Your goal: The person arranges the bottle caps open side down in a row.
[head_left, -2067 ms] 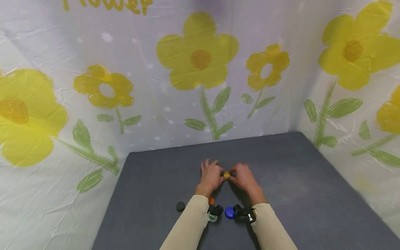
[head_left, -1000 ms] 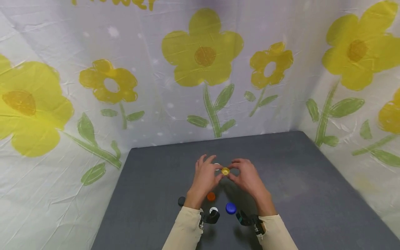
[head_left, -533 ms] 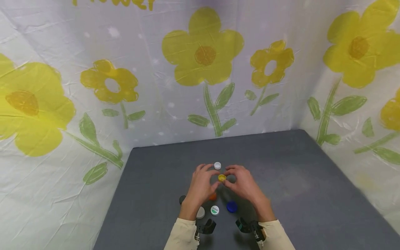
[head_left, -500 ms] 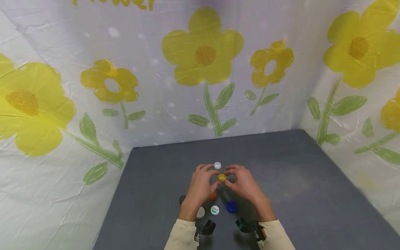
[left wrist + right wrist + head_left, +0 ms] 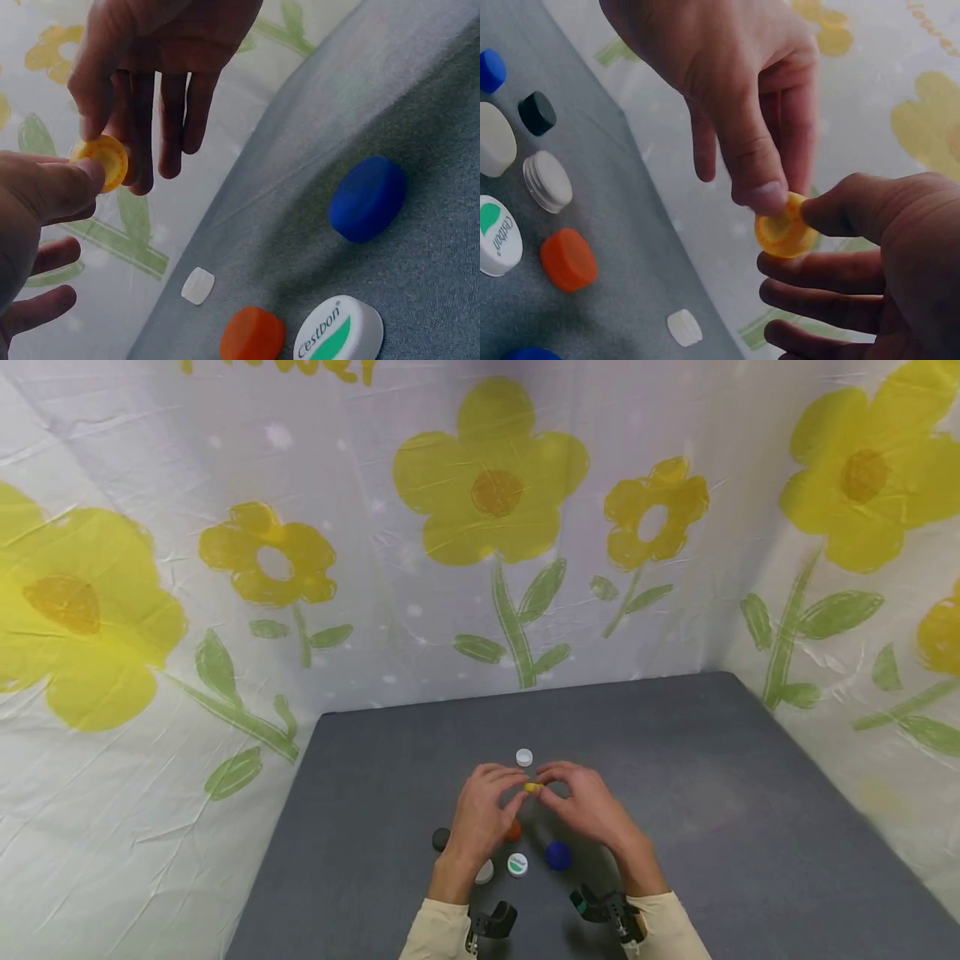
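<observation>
A small yellow bottle cap [image 5: 532,787] is held up off the table between both hands, seen nearly edge-on in the head view. My left hand [image 5: 480,817] pinches one side with thumb and index finger; my right hand [image 5: 591,808] pinches the other side the same way. In the left wrist view the yellow cap [image 5: 114,160] turns a round, ringed face to the camera, partly covered by the left thumb. The right wrist view shows the yellow cap [image 5: 784,232] between both thumbs. Just beyond the hands lies a small white cap [image 5: 524,757].
Nearer on the grey table lie an orange cap [image 5: 513,831], a blue cap [image 5: 558,856], a black cap [image 5: 441,839], a white Cestbon cap [image 5: 517,865] and an off-white cap [image 5: 483,872]. A ridged white cap [image 5: 547,181] shows too. Flower-printed sheeting [image 5: 360,610] stands behind.
Both hands have raised the yellow cap and drawn it slightly nearer, uncovering the small white cap. The yellow cap has tipped from showing its hollow inside to nearly edge-on.
</observation>
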`<state>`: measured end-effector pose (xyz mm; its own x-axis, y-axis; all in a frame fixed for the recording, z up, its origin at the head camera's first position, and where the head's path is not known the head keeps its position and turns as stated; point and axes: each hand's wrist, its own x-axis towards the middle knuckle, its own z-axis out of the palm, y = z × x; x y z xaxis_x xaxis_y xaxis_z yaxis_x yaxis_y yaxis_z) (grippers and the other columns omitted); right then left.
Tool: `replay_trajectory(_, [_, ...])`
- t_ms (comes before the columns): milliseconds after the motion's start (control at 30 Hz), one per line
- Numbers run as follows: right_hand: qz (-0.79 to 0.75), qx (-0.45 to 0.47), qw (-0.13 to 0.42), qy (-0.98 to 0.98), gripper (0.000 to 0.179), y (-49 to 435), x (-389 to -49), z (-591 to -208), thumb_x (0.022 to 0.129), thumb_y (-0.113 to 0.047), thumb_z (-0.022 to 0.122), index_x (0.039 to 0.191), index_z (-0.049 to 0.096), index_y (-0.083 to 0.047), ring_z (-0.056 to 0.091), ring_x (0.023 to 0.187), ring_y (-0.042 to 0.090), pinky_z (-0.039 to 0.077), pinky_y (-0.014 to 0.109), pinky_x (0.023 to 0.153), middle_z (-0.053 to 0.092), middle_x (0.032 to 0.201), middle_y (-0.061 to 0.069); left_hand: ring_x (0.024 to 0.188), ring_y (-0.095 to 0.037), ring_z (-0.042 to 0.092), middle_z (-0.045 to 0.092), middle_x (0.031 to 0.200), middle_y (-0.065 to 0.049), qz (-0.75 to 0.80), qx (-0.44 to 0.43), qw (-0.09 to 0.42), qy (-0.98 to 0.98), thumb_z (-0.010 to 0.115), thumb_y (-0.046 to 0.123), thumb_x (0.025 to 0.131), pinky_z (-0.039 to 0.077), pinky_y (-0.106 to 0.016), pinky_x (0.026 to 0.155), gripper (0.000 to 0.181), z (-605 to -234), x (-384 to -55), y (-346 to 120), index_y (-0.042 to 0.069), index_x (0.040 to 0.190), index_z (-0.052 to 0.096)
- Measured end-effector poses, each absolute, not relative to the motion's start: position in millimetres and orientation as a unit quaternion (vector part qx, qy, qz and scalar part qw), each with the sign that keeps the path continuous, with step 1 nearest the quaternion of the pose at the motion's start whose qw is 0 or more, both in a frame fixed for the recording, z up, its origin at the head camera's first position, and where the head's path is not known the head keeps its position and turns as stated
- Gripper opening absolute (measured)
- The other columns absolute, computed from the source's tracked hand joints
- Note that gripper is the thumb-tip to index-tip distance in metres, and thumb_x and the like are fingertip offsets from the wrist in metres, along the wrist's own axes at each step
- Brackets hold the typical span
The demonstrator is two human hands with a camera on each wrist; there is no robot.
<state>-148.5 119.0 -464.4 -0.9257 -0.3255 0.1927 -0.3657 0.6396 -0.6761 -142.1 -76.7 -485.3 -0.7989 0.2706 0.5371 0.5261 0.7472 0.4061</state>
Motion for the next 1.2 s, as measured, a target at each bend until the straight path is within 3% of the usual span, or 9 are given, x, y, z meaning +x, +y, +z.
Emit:
replay_trajectory(200, [0.404,0.178,0.043,-0.896,0.021,119,-147,-464,0.099,-0.033,0.064,0.107,0.076,-0.018,0.061,0.123,0.027,0.049,0.053,0.101,0.068,0.128,0.002,0.107,-0.017,0.065,0.077,0.103,0.005,-0.335,-0.195,0.205,-0.899,0.077,0.028,0.089,0.056,-0.043,0.091,0.021,-483,-141,-77,0.017,0.107,0.079])
replay_trajectory(333, [0.398,0.189,0.093,-0.893,0.019,120,-147,-463,0.094,-0.030,0.071,0.109,0.075,-0.019,0.061,0.123,0.027,0.048,0.054,0.101,0.067,0.128,0.001,0.109,-0.019,0.065,0.077,0.102,0.005,-0.382,-0.155,0.171,-0.895,0.077,0.029,0.090,0.053,-0.045,0.095,0.020,-479,-140,-78,0.018,0.106,0.080])
replay_trajectory(500, [0.386,0.212,0.133,-0.888,0.029,119,-147,-464,0.087,-0.023,0.080,0.115,0.073,-0.022,0.058,0.125,0.025,0.049,0.054,0.101,0.066,0.131,-0.001,0.108,-0.020,0.067,0.076,0.106,0.004,-0.457,-0.107,0.123,-0.874,0.075,0.031,0.091,0.053,-0.049,0.097,0.020,-474,-140,-81,0.019,0.107,0.079])
replay_trajectory(733, [0.375,0.246,0.161,-0.879,0.040,116,-148,-461,0.083,-0.020,0.084,0.121,0.072,-0.022,0.057,0.125,0.022,0.051,0.051,0.100,0.064,0.131,-0.002,0.096,-0.019,0.073,0.076,0.107,-0.001,-0.543,-0.056,0.047,-0.837,0.075,0.037,0.091,0.060,-0.037,0.077,0.023,-468,-141,-86,0.019,0.105,0.079])
replay_trajectory(900, [0.367,0.266,0.165,-0.876,0.035,115,-150,-463,0.082,-0.017,0.084,0.116,0.075,-0.019,0.058,0.123,0.020,0.051,0.047,0.100,0.066,0.128,-0.001,0.094,-0.016,0.072,0.076,0.102,0.000,-0.550,-0.057,0.005,-0.833,0.073,0.038,0.091,0.058,-0.039,0.085,0.025,-468,-141,-88,0.017,0.103,0.079])
replay_trajectory(1067, [0.363,0.264,0.160,-0.879,0.031,115,-152,-465,0.083,-0.018,0.084,0.113,0.075,-0.019,0.058,0.123,0.021,0.050,0.049,0.100,0.067,0.127,0.001,0.092,-0.016,0.071,0.076,0.101,-0.001,-0.537,-0.074,-0.005,-0.840,0.071,0.039,0.093,0.057,-0.039,0.085,0.028,-467,-141,-88,0.015,0.104,0.079])
replay_trajectory(1200, [0.357,0.256,0.158,-0.884,0.028,116,-152,-463,0.085,-0.019,0.082,0.112,0.075,-0.019,0.058,0.123,0.023,0.050,0.051,0.100,0.067,0.127,0.003,0.093,-0.018,0.071,0.076,0.105,0.000,-0.507,-0.102,0.025,-0.855,0.070,0.037,0.094,0.058,-0.040,0.084,0.027,-463,-142,-87,0.016,0.110,0.077])
